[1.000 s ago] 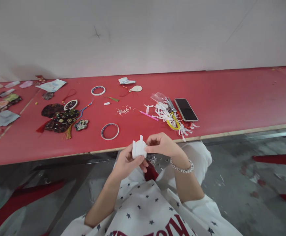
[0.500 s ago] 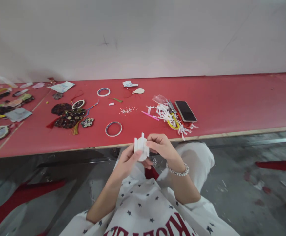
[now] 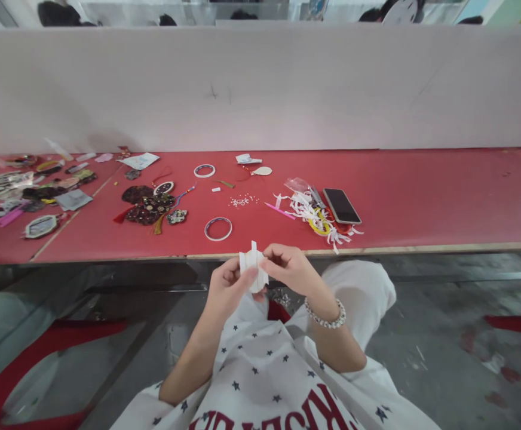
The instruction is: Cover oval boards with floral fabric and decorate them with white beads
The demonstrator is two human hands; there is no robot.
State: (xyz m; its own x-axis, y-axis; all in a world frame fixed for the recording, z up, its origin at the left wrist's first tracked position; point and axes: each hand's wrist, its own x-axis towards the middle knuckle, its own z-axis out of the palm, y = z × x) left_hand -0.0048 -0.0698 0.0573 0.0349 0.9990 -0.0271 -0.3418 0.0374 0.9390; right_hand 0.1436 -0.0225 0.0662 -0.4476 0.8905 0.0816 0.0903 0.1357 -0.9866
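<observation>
Over my lap, just off the table's front edge, both hands hold a small white rounded piece with tape strips point(image 3: 254, 261). One strip sticks up past its top edge. My left hand point(image 3: 230, 285) is closed on the left and lower side, thumb across the front. Fingers of my right hand point(image 3: 287, 266) pinch at the right side, near the middle strip; the fingertips are partly hidden. On the table beyond lie two tape rolls point(image 3: 218, 239) point(image 3: 204, 166), scattered white beads point(image 3: 242, 200) and a pink pencil point(image 3: 279, 210).
A phone point(image 3: 342, 206) lies right of a heap of white paper strips point(image 3: 303, 204) with yellow-handled scissors point(image 3: 318, 222). Dark patterned fabric pieces with tassels point(image 3: 146, 209) lie to the left. A white partition point(image 3: 260, 89) stands behind the red table point(image 3: 422, 203).
The view has tilted up and turned slightly left, showing the area above the partition. Both hands still hold the white piece, with my right thumb now further across its front.
</observation>
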